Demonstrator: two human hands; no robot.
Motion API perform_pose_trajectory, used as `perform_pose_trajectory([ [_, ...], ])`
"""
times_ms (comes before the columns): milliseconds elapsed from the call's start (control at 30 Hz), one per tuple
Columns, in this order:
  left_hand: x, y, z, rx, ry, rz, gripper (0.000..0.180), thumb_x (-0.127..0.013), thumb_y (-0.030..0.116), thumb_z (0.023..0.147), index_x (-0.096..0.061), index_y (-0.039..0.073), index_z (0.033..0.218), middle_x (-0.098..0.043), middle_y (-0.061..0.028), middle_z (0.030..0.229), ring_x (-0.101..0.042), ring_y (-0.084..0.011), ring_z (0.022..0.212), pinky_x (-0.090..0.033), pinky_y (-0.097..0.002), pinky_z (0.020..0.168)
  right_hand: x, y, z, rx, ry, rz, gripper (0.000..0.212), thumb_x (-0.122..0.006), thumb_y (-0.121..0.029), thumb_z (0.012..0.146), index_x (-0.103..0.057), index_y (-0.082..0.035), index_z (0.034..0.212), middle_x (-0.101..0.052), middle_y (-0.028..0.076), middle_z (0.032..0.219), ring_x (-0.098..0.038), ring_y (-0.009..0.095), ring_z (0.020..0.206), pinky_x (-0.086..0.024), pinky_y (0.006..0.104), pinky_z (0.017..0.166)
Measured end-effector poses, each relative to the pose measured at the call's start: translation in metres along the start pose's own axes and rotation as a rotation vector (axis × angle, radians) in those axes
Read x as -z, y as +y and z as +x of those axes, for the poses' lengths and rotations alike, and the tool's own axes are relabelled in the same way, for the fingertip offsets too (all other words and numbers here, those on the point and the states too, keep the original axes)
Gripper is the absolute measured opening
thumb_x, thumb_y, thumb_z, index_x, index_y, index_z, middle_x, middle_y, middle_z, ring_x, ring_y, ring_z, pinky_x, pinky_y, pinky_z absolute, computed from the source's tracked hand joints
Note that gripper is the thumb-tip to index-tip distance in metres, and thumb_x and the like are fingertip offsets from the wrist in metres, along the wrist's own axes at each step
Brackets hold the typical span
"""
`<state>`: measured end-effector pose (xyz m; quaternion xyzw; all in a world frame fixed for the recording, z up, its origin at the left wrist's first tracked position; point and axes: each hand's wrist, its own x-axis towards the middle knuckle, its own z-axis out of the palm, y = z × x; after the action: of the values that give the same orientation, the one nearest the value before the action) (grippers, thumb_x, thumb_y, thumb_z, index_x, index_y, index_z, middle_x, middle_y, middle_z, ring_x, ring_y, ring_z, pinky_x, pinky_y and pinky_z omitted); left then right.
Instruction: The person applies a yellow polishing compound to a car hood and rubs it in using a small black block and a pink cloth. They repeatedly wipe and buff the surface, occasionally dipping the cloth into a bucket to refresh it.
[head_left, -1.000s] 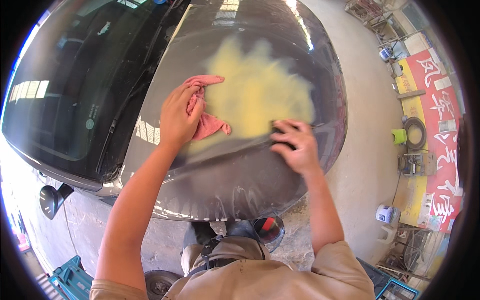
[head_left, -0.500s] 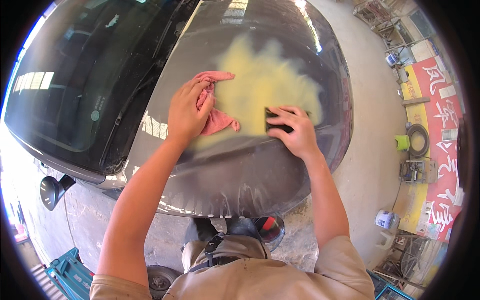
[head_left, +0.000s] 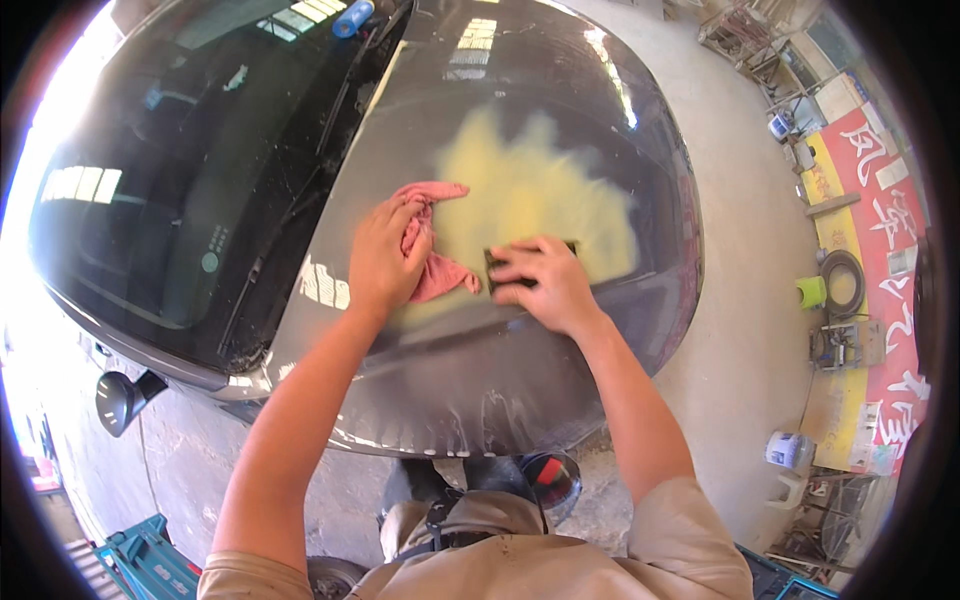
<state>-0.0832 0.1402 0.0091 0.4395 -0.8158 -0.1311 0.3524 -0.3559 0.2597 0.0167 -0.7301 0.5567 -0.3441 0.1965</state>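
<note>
A dark grey car hood spreads out before me, with a blurry-edged patch of yellow filler across its middle. My left hand rests on a crumpled pink cloth at the patch's left edge, fingers curled over it against the hood. To its right, my right hand grips a dark sanding block, pressed flat on the lower part of the yellow area. The fingers are slightly blurred and cover most of the block. Its left end nearly meets the cloth's lower tail.
The windshield and wiper lie left of the hood, with a blue cylinder at the top. A side mirror juts out lower left. By my feet is a dark bucket. Buckets, a tyre and a red-yellow banner line the right side.
My right hand has slid left over the yellow patch with the sanding block, closer to the cloth. My left hand stays on the cloth; the whole view has shifted slightly.
</note>
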Motion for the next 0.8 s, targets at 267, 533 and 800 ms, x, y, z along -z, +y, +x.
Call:
perform_pose_trajectory([
  [267, -0.006, 0.004, -0.002, 0.010, -0.042, -0.024, 0.042, -0.071, 0.028, 0.102, -0.075, 0.003, 0.136, -0.072, -0.0199, 0.148, -0.063, -0.0429, 0.142, -0.047, -0.0515, 0.122, -0.036, 0.016, 0.049, 0.035, 0.118, -0.174, 0.034, -0.096, -0.033, 0.080, -0.092, -0.014, 0.107, -0.085, 0.000, 0.134, -0.070, 0.028, 0.127, -0.050, 0.0433, 0.118],
  [533, -0.001, 0.007, 0.001, 0.028, -0.008, -0.071, 0.042, -0.072, 0.028, 0.101, -0.075, 0.004, 0.136, -0.071, -0.0174, 0.148, -0.060, -0.0428, 0.143, -0.045, -0.0533, 0.122, -0.016, 0.014, 0.086, -0.015, 0.026, -0.034, 0.034, -0.096, -0.035, 0.080, -0.091, -0.011, 0.104, -0.084, 0.003, 0.135, -0.069, 0.030, 0.126, -0.049, 0.0462, 0.115],
  [800, 0.000, -0.004, -0.007, 0.037, 0.018, -0.054, 0.041, -0.071, 0.029, 0.101, -0.075, 0.005, 0.134, -0.071, -0.0174, 0.146, -0.060, -0.0435, 0.142, -0.045, -0.0535, 0.122, -0.035, -0.011, 0.029, 0.002, 0.002, -0.082, 0.033, -0.098, -0.028, 0.078, -0.089, -0.011, 0.104, -0.084, 0.004, 0.133, -0.071, 0.030, 0.121, -0.050, 0.0460, 0.114],
])
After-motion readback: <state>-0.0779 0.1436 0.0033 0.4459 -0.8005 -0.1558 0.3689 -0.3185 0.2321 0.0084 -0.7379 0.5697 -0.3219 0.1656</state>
